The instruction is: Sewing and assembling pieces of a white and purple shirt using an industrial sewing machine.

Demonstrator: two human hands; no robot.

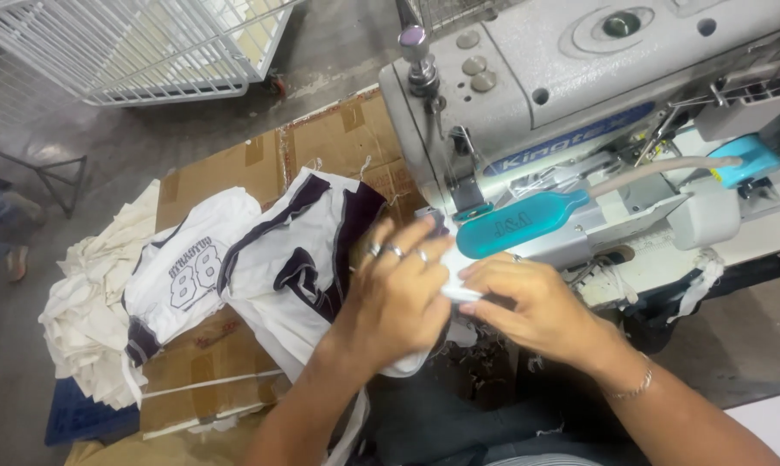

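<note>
The white garment with dark trim (299, 267) lies draped off the front of the sewing machine (580, 112), its near edge gathered just under the machine's head, beside the teal plastic guard (524, 223). The left hand (403, 293) rests on top of the cloth, ringed fingers spread and pressing it flat. The right hand (532, 306) sits touching it on the machine side, its grip pressed together on a folded white edge of the same piece. The needle area is hidden behind the fingers, so whether the cloth is already under the foot cannot be told.

It looks like the step of lining up a seam or trim edge for stitching. The next move probably calls for a straight, even feed with both layers kept matched and fingertips clear of the needle.

To the left, a second white garment with dark printed numerals (187, 276) lies on flattened cardboard (234, 168), next to a heap of cream fabric (88, 319). A white wire cage trolley (139, 43) stands well apart on the concrete floor (321, 60).
</note>
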